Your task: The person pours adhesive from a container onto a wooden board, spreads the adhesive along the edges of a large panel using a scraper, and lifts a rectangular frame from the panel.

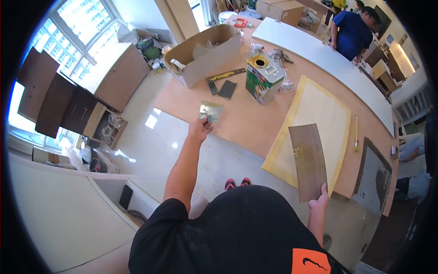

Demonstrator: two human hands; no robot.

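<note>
My left hand (200, 129) grips a shiny metal scraper plate (210, 109) by its lower edge, over the near left edge of the wooden table (232, 123). In my right hand (319, 199) is the lower end of a brown wood-grain strip (309, 160), which has glossy yellowish smears on its middle. The strip is tilted up above a pale panel with yellow borders (319, 107). A green and white metal can (264, 80) with an open round hole on top stands near the table's middle. Beside it lie a dark square piece (227, 89) and a black and yellow square ruler (228, 74).
A long cardboard box (205, 57) sits at the table's back left. A long white panel (319, 59) runs along the far side, where a person in blue (353, 34) stands. A grey smeared board (373, 176) and yellow-handled tool (356, 145) lie at right.
</note>
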